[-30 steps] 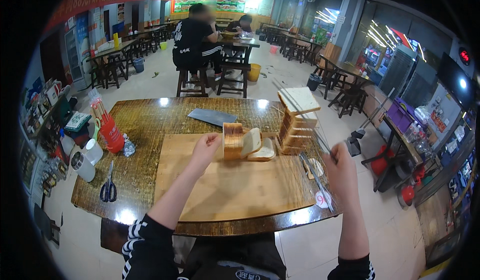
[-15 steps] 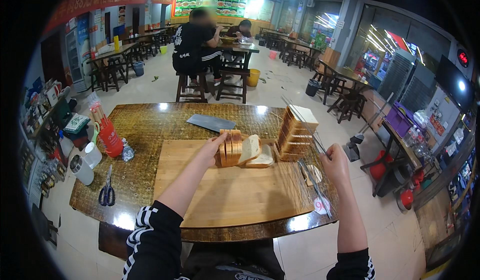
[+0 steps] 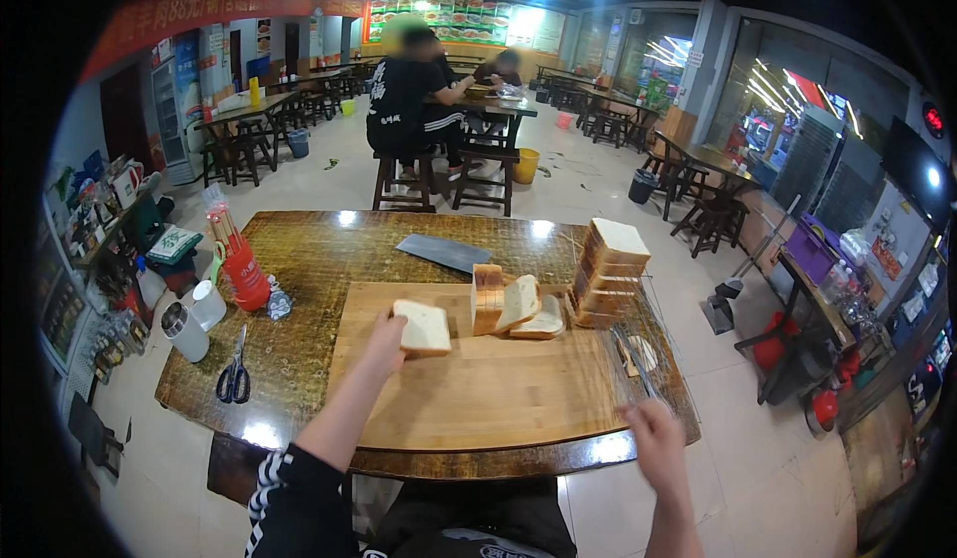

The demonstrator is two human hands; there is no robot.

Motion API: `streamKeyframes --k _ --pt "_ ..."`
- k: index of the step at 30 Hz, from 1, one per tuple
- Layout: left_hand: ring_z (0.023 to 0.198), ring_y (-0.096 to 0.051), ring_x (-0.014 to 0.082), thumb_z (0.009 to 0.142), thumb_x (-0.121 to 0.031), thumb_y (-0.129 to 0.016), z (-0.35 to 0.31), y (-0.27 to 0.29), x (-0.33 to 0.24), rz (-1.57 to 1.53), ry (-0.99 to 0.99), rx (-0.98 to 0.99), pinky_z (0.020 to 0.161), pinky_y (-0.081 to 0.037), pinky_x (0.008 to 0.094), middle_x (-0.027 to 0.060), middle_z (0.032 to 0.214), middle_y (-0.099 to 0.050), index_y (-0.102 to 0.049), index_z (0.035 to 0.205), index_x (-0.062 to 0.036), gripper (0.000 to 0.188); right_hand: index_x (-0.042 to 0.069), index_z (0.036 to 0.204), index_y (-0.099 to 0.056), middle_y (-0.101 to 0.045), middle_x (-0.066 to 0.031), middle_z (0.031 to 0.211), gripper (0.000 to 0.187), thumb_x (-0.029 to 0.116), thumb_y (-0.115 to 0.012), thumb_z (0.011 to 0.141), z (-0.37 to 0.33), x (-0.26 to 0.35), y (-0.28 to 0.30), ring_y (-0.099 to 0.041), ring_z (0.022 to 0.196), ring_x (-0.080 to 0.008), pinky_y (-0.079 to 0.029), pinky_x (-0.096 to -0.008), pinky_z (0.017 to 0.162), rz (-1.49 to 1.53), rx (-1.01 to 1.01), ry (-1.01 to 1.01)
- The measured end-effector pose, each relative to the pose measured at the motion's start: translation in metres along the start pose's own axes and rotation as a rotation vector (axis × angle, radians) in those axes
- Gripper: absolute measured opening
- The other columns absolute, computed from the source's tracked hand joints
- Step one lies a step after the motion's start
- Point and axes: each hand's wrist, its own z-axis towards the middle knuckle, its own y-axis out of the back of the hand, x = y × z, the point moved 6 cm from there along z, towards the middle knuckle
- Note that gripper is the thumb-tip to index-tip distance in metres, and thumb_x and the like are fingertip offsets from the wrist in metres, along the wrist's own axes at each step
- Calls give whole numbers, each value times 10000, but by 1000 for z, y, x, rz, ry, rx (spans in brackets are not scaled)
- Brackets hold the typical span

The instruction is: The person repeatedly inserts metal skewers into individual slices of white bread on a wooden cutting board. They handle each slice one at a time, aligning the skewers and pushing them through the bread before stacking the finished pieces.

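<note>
Square white bread slice [image 3: 424, 329] is pinched by left hand [image 3: 384, 346], right hand [image 3: 655, 430] grip unclear; brown-crusted bread stack [image 3: 606, 277] stands at one o'clock, loose crusted slices [image 3: 518, 304] remain at twelve.

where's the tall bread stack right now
In the head view, the tall bread stack stands right of centre, at the far right corner of the cutting board, just right of the flat-lying slice and beyond the right hand.

Counter [image 3: 289, 364]: brown, glossy, mottled top. Pale wooden board [image 3: 498, 398] flat on it; bread slices [image 3: 487, 304] along the board's far side. Beyond board, flat grey blade [image 3: 444, 252]. Left: scissors [image 3: 237, 362], red holder [image 3: 244, 279] with sticks [image 3: 227, 227], white cup [image 3: 208, 306], pale bottle [image 3: 186, 337]. Thin metal rods [image 3: 634, 361] toward right edge.
</note>
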Motion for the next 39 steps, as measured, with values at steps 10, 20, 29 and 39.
streamKeyframes --k 10,20,29,39 --pt "1261 -479 283 966 -11 -510 -152 -4 26 535 -428 -66 1009 -461 361 209 1468 -353 -227 1515 -36 619 44 1238 -662 -579 27 690 283 177 -532 1025 -120 -38 -138 -488 653 -46 -397 -197 614 609 459 -655" --pt "821 -642 108 948 -99 -658 -204 -43 29 327 6 370 768 -527 241 54 904 -682 -637 1019 10 131 41 1290 -634 -559 19 701 315 187 -513 1038 -138 -12 -155 -502 676 -51 -402 -197 628 707 596 -666" --pt "780 -619 90 960 -116 -640 -203 -42 27 353 -43 367 726 -515 232 48 859 -676 -608 978 -6 115 4 1083 -671 -630 -32 786 230 162 -512 1033 -140 -38 -154 -553 699 -88 -453 -222 659 559 355 -452" --pt "782 -616 98 955 -118 -637 -194 -50 34 410 8 432 727 -505 234 48 880 -678 -603 989 -1 127 24 1145 -641 -600 11 813 184 104 -583 990 -153 -26 -155 -472 661 -25 -372 -176 574 917 530 -655"
